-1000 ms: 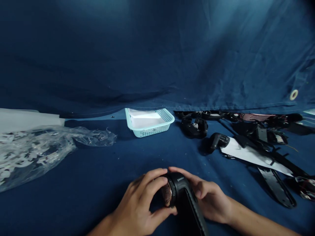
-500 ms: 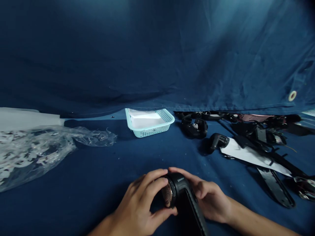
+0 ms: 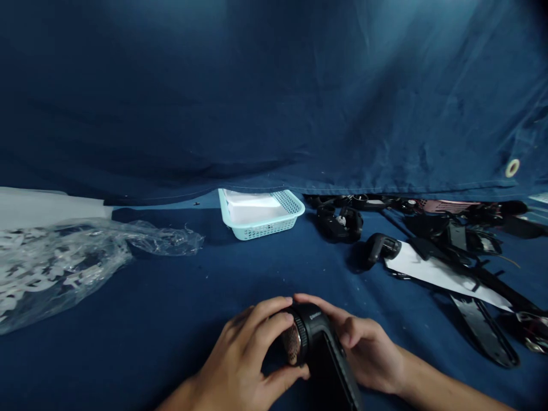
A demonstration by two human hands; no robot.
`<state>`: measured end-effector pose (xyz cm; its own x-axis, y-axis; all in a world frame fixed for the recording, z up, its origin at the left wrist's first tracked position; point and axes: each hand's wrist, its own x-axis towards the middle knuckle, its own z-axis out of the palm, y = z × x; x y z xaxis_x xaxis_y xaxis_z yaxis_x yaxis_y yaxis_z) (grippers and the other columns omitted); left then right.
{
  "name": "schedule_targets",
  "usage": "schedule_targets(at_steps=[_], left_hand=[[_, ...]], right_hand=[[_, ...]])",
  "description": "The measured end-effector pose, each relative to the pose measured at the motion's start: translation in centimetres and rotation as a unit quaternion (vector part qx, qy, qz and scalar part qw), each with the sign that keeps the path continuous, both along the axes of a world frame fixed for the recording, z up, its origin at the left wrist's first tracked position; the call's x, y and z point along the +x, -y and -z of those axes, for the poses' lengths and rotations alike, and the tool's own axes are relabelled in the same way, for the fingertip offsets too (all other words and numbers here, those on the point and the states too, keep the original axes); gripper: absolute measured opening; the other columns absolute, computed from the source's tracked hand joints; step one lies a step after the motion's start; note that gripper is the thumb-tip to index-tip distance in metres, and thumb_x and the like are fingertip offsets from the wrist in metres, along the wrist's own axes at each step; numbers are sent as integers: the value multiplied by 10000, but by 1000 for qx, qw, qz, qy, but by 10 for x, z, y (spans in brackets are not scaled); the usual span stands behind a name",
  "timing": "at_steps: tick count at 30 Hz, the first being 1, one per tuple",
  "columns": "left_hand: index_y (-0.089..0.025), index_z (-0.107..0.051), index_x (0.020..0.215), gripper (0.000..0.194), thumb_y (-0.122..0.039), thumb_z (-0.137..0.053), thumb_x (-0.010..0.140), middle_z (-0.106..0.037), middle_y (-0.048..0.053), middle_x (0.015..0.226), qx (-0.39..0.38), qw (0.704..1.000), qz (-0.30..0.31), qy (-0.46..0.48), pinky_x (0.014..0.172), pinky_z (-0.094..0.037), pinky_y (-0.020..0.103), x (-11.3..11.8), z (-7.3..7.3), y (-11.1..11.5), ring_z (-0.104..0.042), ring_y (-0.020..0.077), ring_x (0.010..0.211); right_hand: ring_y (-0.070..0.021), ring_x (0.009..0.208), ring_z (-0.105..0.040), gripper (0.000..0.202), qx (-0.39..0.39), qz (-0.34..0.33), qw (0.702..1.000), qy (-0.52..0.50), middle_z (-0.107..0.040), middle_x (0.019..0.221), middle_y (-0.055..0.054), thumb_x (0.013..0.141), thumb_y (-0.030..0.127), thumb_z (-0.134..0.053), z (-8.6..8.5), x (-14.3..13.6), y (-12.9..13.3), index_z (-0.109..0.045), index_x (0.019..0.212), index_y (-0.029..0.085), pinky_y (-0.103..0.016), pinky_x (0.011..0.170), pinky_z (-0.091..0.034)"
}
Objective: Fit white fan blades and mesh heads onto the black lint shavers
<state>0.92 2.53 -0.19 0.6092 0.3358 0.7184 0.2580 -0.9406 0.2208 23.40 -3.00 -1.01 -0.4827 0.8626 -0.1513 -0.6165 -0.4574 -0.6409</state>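
Note:
A black angled device (image 3: 319, 334) with a ribbed ring and a round, perforated, copper-coloured face is held between both hands at the bottom centre. The fingers and thumb of my left hand (image 3: 246, 354) close around the ring at its head. My right hand (image 3: 368, 348) grips the device from the right, its index finger lying over the top of the head. The lower end of the black body runs out of the picture.
A light-blue basket (image 3: 268, 230) holds white sheets. Left lie a clear plastic bag (image 3: 64, 279) of white pieces and a pale sheet (image 3: 47, 205). Black parts (image 3: 383, 249) and white paper (image 3: 445, 274) crowd the right. A blue cloth (image 3: 257, 97) hangs behind.
The view has shifted very slightly, so the parts on the right appear a little further right and lower. Both hands keep their hold on the black device.

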Motion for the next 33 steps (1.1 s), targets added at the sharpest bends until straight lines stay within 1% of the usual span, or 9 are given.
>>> schedule_targets(at_steps=[7, 12, 16, 19, 24, 27, 29, 31, 33], left_hand=[[-116, -454, 1211, 403, -366, -586, 925, -655, 207, 1153, 9, 1000, -5, -5, 764, -629, 405, 0, -1, 0, -678, 278, 1055], [-113, -461, 1207, 397, -377, -574, 932, -663, 203, 1136, 10, 1000, -5, -3, 757, -631, 404, 0, -2, 0, -684, 274, 1042], [-115, -460, 1209, 401, -380, -575, 930, -662, 204, 1141, 12, 1000, -5, -1, 760, -631, 400, -1, -1, 0, -685, 274, 1042], [-120, -458, 1210, 413, -388, -586, 922, -660, 203, 1148, 10, 1000, -2, 3, 754, -632, 394, -1, 0, 1, -684, 276, 1045], [-156, -449, 1252, 444, -385, -605, 905, -656, 181, 1189, -17, 1000, -18, -12, 762, -631, 392, -2, 0, 1, -685, 281, 1055], [-167, -401, 1332, 551, -434, -608, 897, -642, 177, 1244, -56, 997, -18, -53, 785, -629, 424, -4, -8, -2, -680, 296, 1072], [-184, -341, 1407, 726, -543, -639, 851, -612, 176, 1307, -81, 993, -8, -89, 824, -618, 453, -4, -18, -5, -663, 311, 1106], [-211, -305, 1459, 883, -665, -640, 780, -560, 173, 1382, -91, 988, -4, -121, 861, -601, 473, -3, -30, -7, -629, 330, 1159], [-242, -334, 1471, 890, -730, -578, 769, -524, 152, 1426, -85, 989, -2, -118, 874, -594, 464, 0, -42, -4, -605, 339, 1190]], right_hand=[[-263, 914, -643, 740, -5, 6, 1000, 9, -681, 1017, -95, 616, 152, -512, -1, -1, 0, -538, 1354, 172, -461, 965, -394], [-293, 993, -639, 730, -10, 8, 1000, 18, -686, 1028, -90, 607, 158, -523, 0, 0, -1, -559, 1336, 187, -443, 947, -407], [-289, 976, -644, 724, -5, 6, 1000, 12, -692, 1044, -93, 608, 151, -525, 0, -1, -1, -565, 1331, 188, -452, 947, -406], [-303, 1004, -641, 733, 3, 5, 1000, 12, -696, 1058, -94, 610, 149, -522, -1, -2, 0, -556, 1341, 185, -459, 953, -401], [-300, 1020, -648, 725, -1, 8, 1000, 19, -700, 1067, -94, 619, 146, -513, -3, -2, -1, -551, 1342, 180, -438, 935, -420], [-279, 967, -668, 676, -19, 9, 1000, 8, -705, 1031, -90, 654, 163, -507, -4, -2, -2, -554, 1328, 187, -418, 899, -449], [-263, 901, -680, 648, -23, 0, 1000, -8, -707, 1034, -92, 672, 173, -491, -5, -1, -3, -555, 1317, 196, -423, 861, -472], [-264, 882, -683, 635, -20, -10, 999, -32, -710, 1047, -102, 692, 171, -466, -5, -1, -4, -544, 1322, 195, -450, 835, -488], [-271, 898, -686, 614, -22, -11, 998, -50, -718, 1049, -110, 718, 170, -447, -5, -2, -5, -539, 1325, 185, -471, 828, -495]])
